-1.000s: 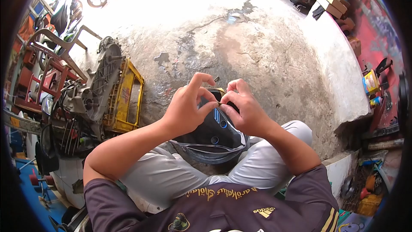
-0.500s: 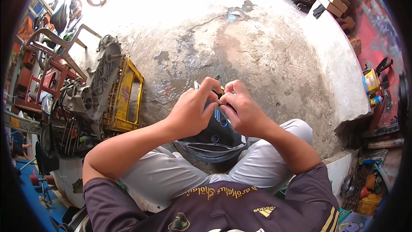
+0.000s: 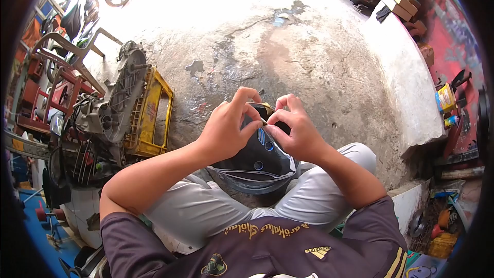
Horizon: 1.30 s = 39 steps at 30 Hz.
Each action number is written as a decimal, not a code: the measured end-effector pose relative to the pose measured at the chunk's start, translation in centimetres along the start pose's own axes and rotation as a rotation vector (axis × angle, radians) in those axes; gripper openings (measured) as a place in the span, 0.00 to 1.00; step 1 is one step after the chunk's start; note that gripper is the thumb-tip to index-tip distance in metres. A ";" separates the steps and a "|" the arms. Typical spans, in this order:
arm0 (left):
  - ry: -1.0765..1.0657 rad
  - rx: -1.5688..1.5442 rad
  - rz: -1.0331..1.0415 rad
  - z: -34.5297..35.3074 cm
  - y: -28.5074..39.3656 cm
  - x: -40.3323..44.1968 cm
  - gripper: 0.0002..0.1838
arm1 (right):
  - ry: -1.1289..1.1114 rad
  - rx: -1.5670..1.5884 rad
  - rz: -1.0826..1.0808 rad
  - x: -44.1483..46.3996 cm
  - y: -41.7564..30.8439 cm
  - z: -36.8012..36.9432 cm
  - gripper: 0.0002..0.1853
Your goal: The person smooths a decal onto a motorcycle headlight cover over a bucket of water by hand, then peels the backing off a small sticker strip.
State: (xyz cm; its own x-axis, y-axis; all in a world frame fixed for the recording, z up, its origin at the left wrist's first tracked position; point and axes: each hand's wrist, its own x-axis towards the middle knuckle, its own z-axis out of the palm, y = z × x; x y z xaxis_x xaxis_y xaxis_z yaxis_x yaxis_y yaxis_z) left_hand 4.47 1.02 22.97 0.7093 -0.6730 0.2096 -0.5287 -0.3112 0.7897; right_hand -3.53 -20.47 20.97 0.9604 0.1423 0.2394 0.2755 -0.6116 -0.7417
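In front of me, between my knees, both hands meet over a dark panel [image 3: 242, 152] with blue stripes and blue-ringed round spots. My left hand [image 3: 229, 126] pinches thumb and forefinger together at a small, thin piece [image 3: 264, 122]. From the other side, my right hand [image 3: 293, 127] pinches at the same piece with its fingers curled. What it is I cannot make out; it is tiny and partly covered by fingertips. Under the panel is a rounded dark tub [image 3: 252, 185]. A yellowish bit [image 3: 268, 107] shows just beyond the fingers.
On the left, a metal engine casing [image 3: 121, 92] leans by a yellow crate [image 3: 159, 108], near a plastic chair [image 3: 77, 56]. A pale concrete ledge [image 3: 406, 87] runs along the right, with boxes [image 3: 397, 2] at its far end. Wet patches mark the concrete floor [image 3: 309, 62].
My hands have drawn slightly apart, the left moving a little left and the right a little right. More of the panel and the small piece between the fingertips shows.
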 end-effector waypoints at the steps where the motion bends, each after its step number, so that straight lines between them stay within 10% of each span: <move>1: 0.001 0.000 0.000 0.0 0.0 0.0 0.27 | 0.001 0.017 0.005 0.1 -0.1 0.0 0.07; 39: -0.130 0.094 -0.062 -0.2 0.6 -0.1 0.27 | -0.047 -0.038 -0.040 0.0 -0.5 0.5 0.05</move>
State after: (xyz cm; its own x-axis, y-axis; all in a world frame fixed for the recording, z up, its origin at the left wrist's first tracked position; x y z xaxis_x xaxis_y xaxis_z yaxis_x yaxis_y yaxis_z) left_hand 4.22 1.06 23.56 0.6788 -0.7298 0.0816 -0.5318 -0.4119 0.7399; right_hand -3.63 -19.77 21.04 0.9498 0.2029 0.2382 0.3128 -0.6334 -0.7078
